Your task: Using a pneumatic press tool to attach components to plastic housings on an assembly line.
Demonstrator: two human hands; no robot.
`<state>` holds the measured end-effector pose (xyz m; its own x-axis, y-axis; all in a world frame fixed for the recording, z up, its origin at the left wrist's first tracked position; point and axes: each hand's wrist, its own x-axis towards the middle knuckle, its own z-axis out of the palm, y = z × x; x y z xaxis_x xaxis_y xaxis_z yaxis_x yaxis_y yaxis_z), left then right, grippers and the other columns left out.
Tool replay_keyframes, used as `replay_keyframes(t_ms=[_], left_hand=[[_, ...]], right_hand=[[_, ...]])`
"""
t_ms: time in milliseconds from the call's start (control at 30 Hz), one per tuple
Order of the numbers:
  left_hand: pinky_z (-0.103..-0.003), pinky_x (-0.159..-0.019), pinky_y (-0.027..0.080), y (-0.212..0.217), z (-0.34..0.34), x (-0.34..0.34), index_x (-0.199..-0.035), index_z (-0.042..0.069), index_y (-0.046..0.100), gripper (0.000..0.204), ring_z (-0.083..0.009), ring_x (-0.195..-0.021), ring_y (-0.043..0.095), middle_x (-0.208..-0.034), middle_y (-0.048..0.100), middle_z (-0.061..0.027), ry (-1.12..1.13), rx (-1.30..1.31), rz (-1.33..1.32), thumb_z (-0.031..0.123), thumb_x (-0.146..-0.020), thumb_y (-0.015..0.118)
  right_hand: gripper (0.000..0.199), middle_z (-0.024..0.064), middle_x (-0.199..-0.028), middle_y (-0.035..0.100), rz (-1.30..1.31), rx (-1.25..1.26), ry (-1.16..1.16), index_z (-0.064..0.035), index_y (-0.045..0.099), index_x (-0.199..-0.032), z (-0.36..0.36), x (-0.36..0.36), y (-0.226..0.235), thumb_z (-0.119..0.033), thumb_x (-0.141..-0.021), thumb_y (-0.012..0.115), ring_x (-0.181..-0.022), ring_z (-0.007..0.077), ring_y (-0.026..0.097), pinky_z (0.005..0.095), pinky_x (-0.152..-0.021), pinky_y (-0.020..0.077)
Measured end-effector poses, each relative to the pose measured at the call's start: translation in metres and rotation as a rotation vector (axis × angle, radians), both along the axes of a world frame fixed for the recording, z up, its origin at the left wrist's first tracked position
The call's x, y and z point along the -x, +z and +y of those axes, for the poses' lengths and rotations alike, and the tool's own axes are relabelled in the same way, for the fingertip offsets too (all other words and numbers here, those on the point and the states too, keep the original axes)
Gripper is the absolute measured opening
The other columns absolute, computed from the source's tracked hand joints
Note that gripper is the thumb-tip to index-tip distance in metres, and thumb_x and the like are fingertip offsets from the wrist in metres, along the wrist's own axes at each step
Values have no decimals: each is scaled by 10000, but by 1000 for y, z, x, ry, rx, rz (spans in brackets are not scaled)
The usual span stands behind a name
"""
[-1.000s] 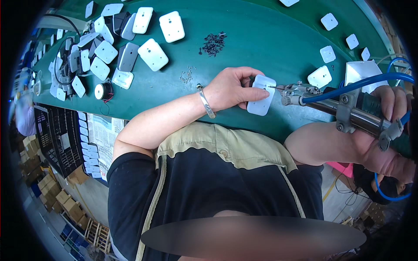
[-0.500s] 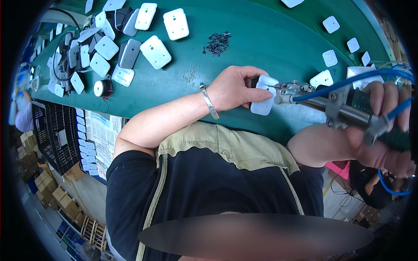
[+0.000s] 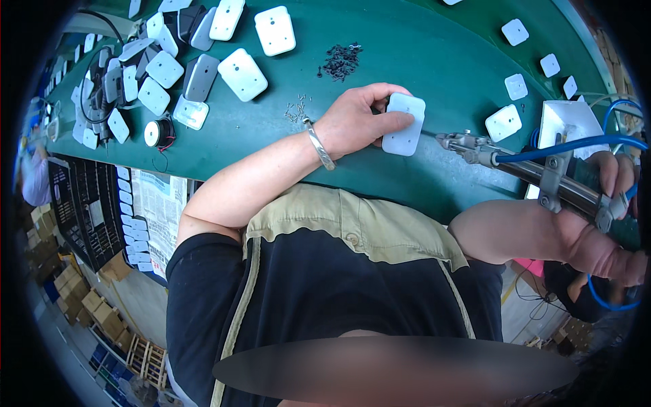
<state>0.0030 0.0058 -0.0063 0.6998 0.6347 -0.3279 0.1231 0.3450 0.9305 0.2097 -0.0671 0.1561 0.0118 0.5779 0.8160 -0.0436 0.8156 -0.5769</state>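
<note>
My left hand (image 3: 356,125) is closed on a white rounded plate-shaped housing (image 3: 405,139), thumb pressed on its face, over the green bench. At the right, my right hand (image 3: 607,178) wraps round the body of a pneumatic screwdriver (image 3: 519,163), a metal cylinder with clamps and blue air hoses. Its thin tip points left and ends close to the housing's right edge; I cannot tell whether they touch. Part of my right hand is hidden behind the tool. Beyond my left hand lie a pile of black screws (image 3: 340,62) and a scatter of small silver screws (image 3: 297,110).
Many white housings (image 3: 243,74) and dark cables crowd the far left of the green bench (image 3: 400,47). A small round motor (image 3: 159,133) with red wires sits nearer. More white housings (image 3: 503,123) and a white box (image 3: 569,119) stand at the right. A black crate (image 3: 85,210) is at left.
The screwdriver's tip has drawn back to the right from the housing's face. My left hand has shifted slightly away from my body with the housing, which now shows more of its face.
</note>
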Motion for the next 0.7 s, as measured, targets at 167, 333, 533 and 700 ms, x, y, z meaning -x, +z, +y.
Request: replay_keyframes(t_ms=[167,333,533,700], left_hand=[[-233,-662,502,0,0,1,-1180,68,494,373,-114,-840,586,-970,590,-28,7,309,-195,158,-833,599],[-234,-661,512,6,1,2,-1178,57,493,379,-119,-832,595,-955,595,-34,-36,270,-163,175,-834,600],[-228,-642,517,9,1,3,-1173,50,496,374,-122,-823,605,-959,600,-42,-36,287,-187,175,-835,598],[-221,-629,520,10,-1,3,-1161,42,505,363,-129,-816,611,-962,600,-47,-14,357,-216,164,-832,601]], right_hand=[[407,151,-1107,440,75,46,71,-30,327,-1232,0,9,-8,-269,-921,432,-598,187,520,220,-463,500],[407,158,-1114,439,86,57,76,-30,324,-1234,-1,11,-9,-268,-921,431,-622,194,534,221,-465,502],[408,165,-1122,439,87,54,94,-30,321,-1235,2,14,-7,-266,-921,429,-651,202,551,223,-468,503],[408,172,-1128,438,75,46,82,-30,318,-1237,4,14,-8,-265,-922,428,-676,209,566,225,-470,505]])
